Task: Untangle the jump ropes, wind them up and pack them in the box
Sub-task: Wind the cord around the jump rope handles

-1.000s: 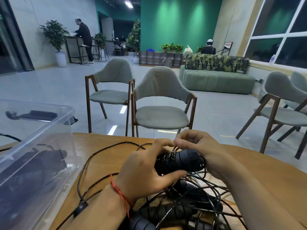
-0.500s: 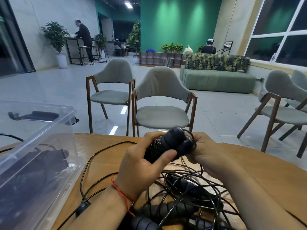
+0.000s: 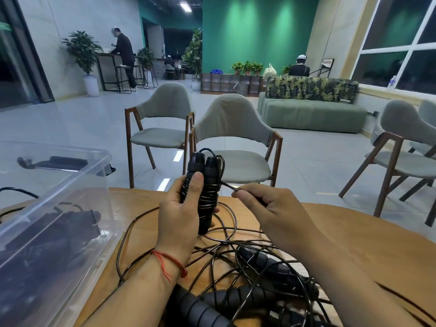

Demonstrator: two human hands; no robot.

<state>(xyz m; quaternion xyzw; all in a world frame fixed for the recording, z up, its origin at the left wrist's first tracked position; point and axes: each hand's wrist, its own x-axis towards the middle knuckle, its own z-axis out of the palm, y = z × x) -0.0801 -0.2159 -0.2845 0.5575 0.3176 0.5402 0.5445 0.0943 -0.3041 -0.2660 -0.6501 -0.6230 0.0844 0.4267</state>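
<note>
Your left hand (image 3: pixel 181 215) gripped the bundle (image 3: pixel 204 185): two black handles side by side, with rope wound tightly round their middle. Your thumb lay on the front of it and the fingers curled behind. You held it nearly upright over the table (image 3: pixel 354 232), a little to the right of the box (image 3: pixel 103 155).

Your right hand (image 3: pixel 266 208) was further to the right of the box and pinched the rope end (image 3: pixel 230 187) between thumb and forefinger. This short straight piece ran up and to the left and met the bundle at the windings. The other fingers of this hand were curled (whether they also held rope, I cannot tell).

The box, of clear plastic, stood on the left part of the table. Dark ropes (image 3: pixel 59 232) lay inside it, seen only blurred through its wall.

To the right of the box, under both your hands, the tangle (image 3: pixel 226 253) lay on the table: many thin black loops crossing one another, with ribbed handles (image 3: pixel 269 264) among them. One wide loop curved close to the wall of the box.

A red string (image 3: pixel 170 261) was tied round your left wrist. Beyond the box, to its right, two grey chairs (image 3: pixel 236 128) stood at the far edge of the table.
</note>
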